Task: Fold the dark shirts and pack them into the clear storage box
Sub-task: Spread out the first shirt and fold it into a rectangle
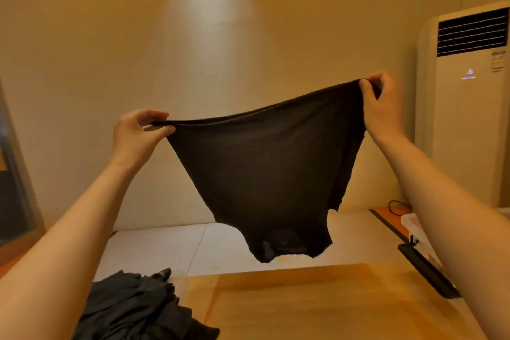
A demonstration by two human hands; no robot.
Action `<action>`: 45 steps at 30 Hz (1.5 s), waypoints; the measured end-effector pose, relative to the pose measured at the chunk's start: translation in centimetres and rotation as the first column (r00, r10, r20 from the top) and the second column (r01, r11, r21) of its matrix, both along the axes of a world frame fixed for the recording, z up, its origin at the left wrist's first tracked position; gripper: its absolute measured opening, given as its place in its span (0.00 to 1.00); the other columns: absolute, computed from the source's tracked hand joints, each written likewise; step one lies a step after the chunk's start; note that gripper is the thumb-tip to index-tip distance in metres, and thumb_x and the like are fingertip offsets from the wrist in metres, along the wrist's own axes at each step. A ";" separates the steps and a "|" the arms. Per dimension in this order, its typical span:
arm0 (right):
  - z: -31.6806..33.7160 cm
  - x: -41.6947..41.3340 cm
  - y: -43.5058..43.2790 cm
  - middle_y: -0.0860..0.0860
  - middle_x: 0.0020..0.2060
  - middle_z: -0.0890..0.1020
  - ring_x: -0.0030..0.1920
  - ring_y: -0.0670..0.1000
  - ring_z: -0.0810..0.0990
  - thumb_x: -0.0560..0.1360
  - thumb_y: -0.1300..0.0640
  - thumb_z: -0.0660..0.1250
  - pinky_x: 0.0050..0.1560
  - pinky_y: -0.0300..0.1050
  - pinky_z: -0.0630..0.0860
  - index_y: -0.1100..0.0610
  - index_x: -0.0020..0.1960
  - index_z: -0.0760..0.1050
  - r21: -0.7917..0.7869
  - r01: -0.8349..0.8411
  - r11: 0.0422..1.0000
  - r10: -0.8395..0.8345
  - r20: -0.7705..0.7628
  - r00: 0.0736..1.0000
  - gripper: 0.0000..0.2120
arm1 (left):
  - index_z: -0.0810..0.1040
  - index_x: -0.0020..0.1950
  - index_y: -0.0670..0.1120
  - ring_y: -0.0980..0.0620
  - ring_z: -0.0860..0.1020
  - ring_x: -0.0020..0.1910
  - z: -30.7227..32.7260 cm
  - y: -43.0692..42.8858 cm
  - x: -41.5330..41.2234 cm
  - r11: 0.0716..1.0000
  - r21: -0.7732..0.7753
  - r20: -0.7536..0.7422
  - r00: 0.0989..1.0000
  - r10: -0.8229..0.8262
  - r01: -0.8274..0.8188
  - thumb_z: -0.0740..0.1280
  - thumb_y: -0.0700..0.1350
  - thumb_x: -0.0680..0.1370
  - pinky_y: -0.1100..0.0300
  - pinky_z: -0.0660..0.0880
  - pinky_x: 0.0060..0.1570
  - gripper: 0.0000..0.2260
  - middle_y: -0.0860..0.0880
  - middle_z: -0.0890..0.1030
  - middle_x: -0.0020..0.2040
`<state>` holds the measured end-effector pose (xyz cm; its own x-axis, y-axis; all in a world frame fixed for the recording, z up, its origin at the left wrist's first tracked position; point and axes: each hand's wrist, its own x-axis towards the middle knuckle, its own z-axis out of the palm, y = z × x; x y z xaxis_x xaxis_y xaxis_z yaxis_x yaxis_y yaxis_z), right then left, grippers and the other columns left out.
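Both hands grasping: left hand (140, 134) and right hand (382, 103) each pinch a top corner of the dark shirt (262, 168), held up mid-frame above the surface (317, 309) (collar hangs at the bottom, sleeves hard to make out). Lower left, pile of dark shirts (132, 309), cut off by the frame edge. At right edge, clear storage box (412, 225), mostly hidden behind the right forearm.

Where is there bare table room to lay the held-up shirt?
The orange surface in front, between the pile of dark shirts at left and the black bar at right. Also the white surface beyond it, up to the wall. Crowded: near-left corner and right edge by the clear storage box.
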<state>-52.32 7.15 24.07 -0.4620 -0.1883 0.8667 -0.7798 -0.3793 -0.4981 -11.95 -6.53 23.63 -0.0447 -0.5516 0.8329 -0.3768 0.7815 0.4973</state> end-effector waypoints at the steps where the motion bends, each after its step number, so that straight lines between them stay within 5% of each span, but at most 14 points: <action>1: -0.6 0.3 0.5 0.40 0.39 0.72 0.45 0.45 0.73 0.81 0.53 0.60 0.44 0.36 0.69 0.55 0.50 0.71 0.007 -0.003 1.000 0.003 0.005 1.000 0.06 | 0.81 0.52 0.47 0.59 0.80 0.46 -0.7 0.5 0.4 1.000 0.011 0.026 1.000 -0.008 0.008 0.74 0.35 0.71 0.73 0.76 0.49 0.12 0.52 0.82 0.47; 4: -2.8 1.2 2.6 0.44 0.41 0.74 0.43 0.44 0.73 0.81 0.53 0.61 0.40 0.29 0.67 0.58 0.51 0.73 0.027 -0.013 1.000 0.011 0.049 0.999 0.08 | 0.82 0.53 0.41 0.49 0.81 0.49 -2.8 2.6 1.5 0.999 -0.024 0.086 0.996 0.029 -0.027 0.72 0.33 0.73 0.74 0.75 0.50 0.10 0.46 0.82 0.49; 7: -5.7 2.5 5.5 0.41 0.39 0.74 0.40 0.38 0.73 0.80 0.54 0.61 0.41 0.28 0.67 0.56 0.49 0.72 0.017 -0.046 0.999 0.044 0.104 0.994 0.06 | 0.83 0.52 0.42 0.50 0.80 0.46 -5.8 5.6 2.9 0.998 -0.021 0.087 0.995 0.059 -0.057 0.70 0.36 0.75 0.74 0.74 0.45 0.07 0.47 0.83 0.47; 14: -15.5 6.1 12.9 0.43 0.41 0.78 0.42 0.36 0.76 0.80 0.56 0.64 0.45 0.34 0.71 0.53 0.46 0.75 0.172 -0.194 0.966 0.135 0.306 0.942 0.05 | 0.82 0.49 0.47 0.67 0.79 0.43 -15.5 13.9 5.3 0.950 0.295 -0.021 0.995 -0.102 0.104 0.68 0.34 0.77 0.76 0.73 0.41 0.08 0.53 0.82 0.46; 20: -23.5 9.1 19.6 0.46 0.44 0.79 0.44 0.37 0.76 0.80 0.55 0.61 0.44 0.35 0.70 0.51 0.46 0.76 0.271 -0.288 0.918 0.136 0.466 0.874 0.06 | 0.77 0.49 0.43 0.62 0.79 0.50 -23.8 20.2 7.6 0.843 0.482 -0.155 0.970 -0.189 0.241 0.60 0.35 0.80 0.69 0.75 0.49 0.08 0.56 0.83 0.49; 23: -26.7 10.6 22.1 0.47 0.42 0.78 0.39 0.35 0.76 0.81 0.56 0.59 0.41 0.36 0.70 0.57 0.50 0.74 0.335 -0.318 0.887 0.109 0.517 0.849 0.07 | 0.73 0.47 0.46 0.56 0.76 0.40 -27.5 22.4 7.9 0.815 0.543 -0.169 0.977 -0.131 0.203 0.58 0.38 0.82 0.70 0.70 0.40 0.07 0.51 0.79 0.44; 27: -30.0 11.3 24.4 0.51 0.40 0.76 0.40 0.48 0.75 0.82 0.55 0.57 0.38 0.44 0.69 0.54 0.48 0.71 0.454 -0.281 0.845 0.052 0.454 0.889 0.06 | 0.70 0.47 0.51 0.44 0.73 0.37 -31.1 24.3 8.4 0.815 0.574 -0.053 0.997 -0.054 0.074 0.58 0.39 0.82 0.52 0.73 0.39 0.08 0.41 0.72 0.43; 31: -31.9 11.1 26.1 0.50 0.40 0.75 0.40 0.47 0.73 0.81 0.54 0.58 0.37 0.45 0.67 0.55 0.48 0.71 0.576 -0.231 0.784 -0.022 0.398 0.917 0.06 | 0.69 0.49 0.51 0.55 0.73 0.36 -32.2 26.2 8.4 0.803 0.595 -0.019 0.999 -0.042 0.045 0.57 0.41 0.83 0.62 0.71 0.33 0.06 0.43 0.73 0.43; 37: -32.4 11.4 26.6 0.48 0.42 0.75 0.42 0.44 0.73 0.81 0.53 0.58 0.37 0.41 0.68 0.55 0.51 0.71 0.588 -0.197 0.785 -0.070 0.400 0.914 0.07 | 0.69 0.49 0.54 0.47 0.71 0.33 -33.4 26.6 8.1 0.778 0.628 0.001 0.999 -0.042 0.032 0.58 0.43 0.83 0.58 0.68 0.30 0.07 0.39 0.70 0.35; 41: -32.3 11.7 26.4 0.52 0.40 0.75 0.41 0.51 0.75 0.81 0.52 0.58 0.37 0.46 0.68 0.54 0.50 0.70 0.563 -0.208 0.800 -0.055 0.414 0.909 0.06 | 0.69 0.50 0.53 0.49 0.69 0.30 -33.8 26.3 8.0 0.770 0.638 0.010 1.000 -0.030 0.016 0.58 0.43 0.82 0.56 0.65 0.30 0.06 0.41 0.70 0.33; 45: -32.1 11.6 25.7 0.54 0.42 0.78 0.43 0.51 0.77 0.80 0.53 0.61 0.38 0.47 0.69 0.53 0.48 0.73 0.548 -0.248 0.799 -0.028 0.445 0.895 0.05 | 0.72 0.51 0.49 0.54 0.75 0.37 -33.4 25.8 7.5 0.789 0.613 -0.021 0.999 -0.043 0.047 0.60 0.40 0.81 0.61 0.70 0.37 0.05 0.45 0.76 0.41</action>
